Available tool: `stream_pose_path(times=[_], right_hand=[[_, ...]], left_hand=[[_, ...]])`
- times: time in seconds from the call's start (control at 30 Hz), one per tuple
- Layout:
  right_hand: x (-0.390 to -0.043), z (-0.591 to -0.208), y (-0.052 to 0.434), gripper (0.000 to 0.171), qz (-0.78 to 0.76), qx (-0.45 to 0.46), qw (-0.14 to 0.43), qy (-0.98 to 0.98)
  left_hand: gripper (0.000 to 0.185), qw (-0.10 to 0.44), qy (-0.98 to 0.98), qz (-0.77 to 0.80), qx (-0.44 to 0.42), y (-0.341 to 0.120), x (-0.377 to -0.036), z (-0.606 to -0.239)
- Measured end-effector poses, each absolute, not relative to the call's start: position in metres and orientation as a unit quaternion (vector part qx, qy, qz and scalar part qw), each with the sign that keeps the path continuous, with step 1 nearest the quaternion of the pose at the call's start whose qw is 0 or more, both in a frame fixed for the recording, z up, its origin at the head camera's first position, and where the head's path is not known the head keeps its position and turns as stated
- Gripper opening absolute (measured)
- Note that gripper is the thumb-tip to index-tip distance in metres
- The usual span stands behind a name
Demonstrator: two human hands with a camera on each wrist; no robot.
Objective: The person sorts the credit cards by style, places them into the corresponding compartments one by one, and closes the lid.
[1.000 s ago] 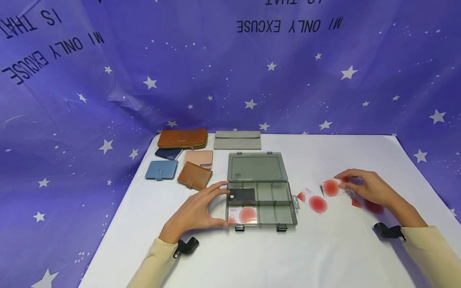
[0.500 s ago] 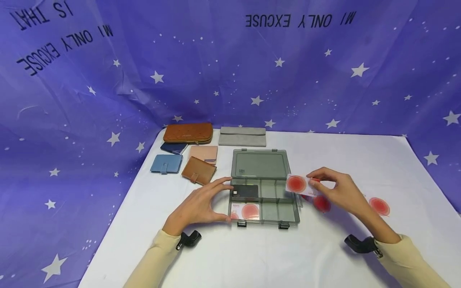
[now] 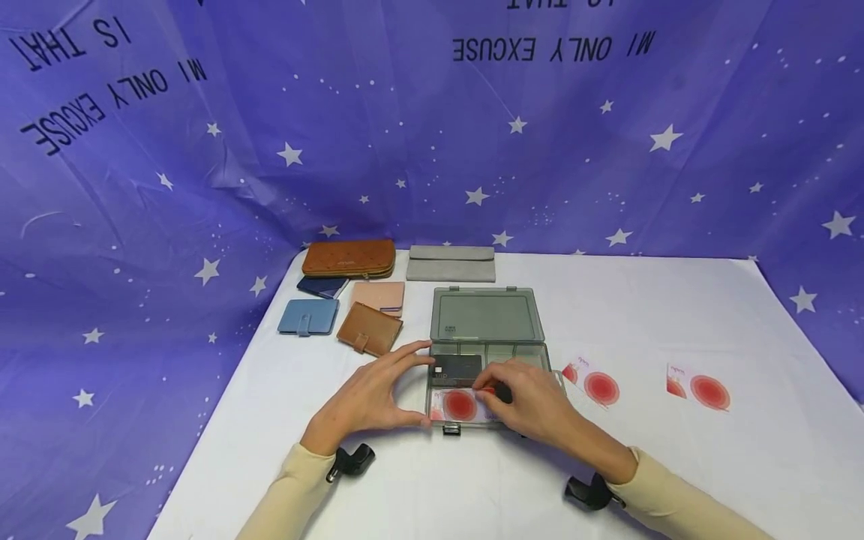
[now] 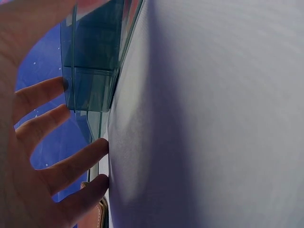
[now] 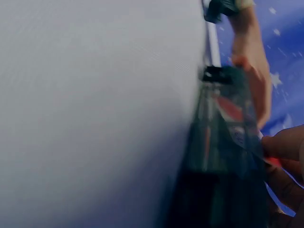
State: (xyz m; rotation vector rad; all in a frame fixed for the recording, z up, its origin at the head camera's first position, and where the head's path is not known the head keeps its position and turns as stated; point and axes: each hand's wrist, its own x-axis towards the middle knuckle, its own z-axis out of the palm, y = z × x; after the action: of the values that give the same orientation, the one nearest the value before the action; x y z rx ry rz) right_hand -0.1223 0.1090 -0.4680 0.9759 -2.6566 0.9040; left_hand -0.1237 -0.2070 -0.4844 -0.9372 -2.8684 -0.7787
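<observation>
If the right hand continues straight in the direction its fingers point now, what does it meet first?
The right hand points left across the organizer box, holding a red-circle card. Going straight on, it would probably meet the left hand at the box's left wall first, though depth is unclear.

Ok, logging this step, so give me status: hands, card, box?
Left hand braces the organizer box at its left end. Right hand pinches a red-circle card over the front-left compartment. Two more cards lie on the table to the right, nothing blocking.
</observation>
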Motion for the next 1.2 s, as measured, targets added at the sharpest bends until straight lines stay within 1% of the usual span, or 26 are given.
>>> stream_pose_path(times=[0.3, 0.53, 0.6, 0.7, 0.83, 0.9, 1.07, 1.2], right_hand=[[-0.116, -0.472, 0.094, 0.013, 0.206, 0.368, 0.123, -0.898], [-0.108, -0.471, 0.093, 0.017, 0.108, 0.38, 0.173, -0.902], [-0.107, -0.47, 0.094, 0.017, 0.099, 0.381, 0.177, -0.902], [-0.108, -0.468, 0.098, 0.015, 0.114, 0.375, 0.159, -0.906], [-0.114, -0.462, 0.115, 0.016, 0.176, 0.369, 0.128, -0.904], [-0.117, -0.457, 0.127, 0.019, 0.21, 0.362, 0.122, -0.9], [-0.127, -0.446, 0.167, 0.03, 0.246, 0.312, 0.144, -0.906], [-0.133, -0.448, 0.202, 0.037, 0.25, 0.257, 0.15, -0.921]], left_hand=[[0.095, 0.013, -0.921, -0.251, -0.298, -0.208, -0.123, -0.485], [0.097, 0.015, -0.921, -0.249, -0.299, -0.207, -0.123, -0.484], [0.096, 0.015, -0.921, -0.251, -0.299, -0.207, -0.123, -0.484], [0.097, 0.016, -0.92, -0.252, -0.298, -0.206, -0.122, -0.485], [0.098, 0.018, -0.92, -0.254, -0.299, -0.206, -0.122, -0.486], [0.098, 0.018, -0.919, -0.254, -0.299, -0.206, -0.122, -0.487], [0.098, 0.023, -0.917, -0.257, -0.303, -0.207, -0.123, -0.487], [0.097, 0.022, -0.917, -0.256, -0.305, -0.207, -0.122, -0.485]])
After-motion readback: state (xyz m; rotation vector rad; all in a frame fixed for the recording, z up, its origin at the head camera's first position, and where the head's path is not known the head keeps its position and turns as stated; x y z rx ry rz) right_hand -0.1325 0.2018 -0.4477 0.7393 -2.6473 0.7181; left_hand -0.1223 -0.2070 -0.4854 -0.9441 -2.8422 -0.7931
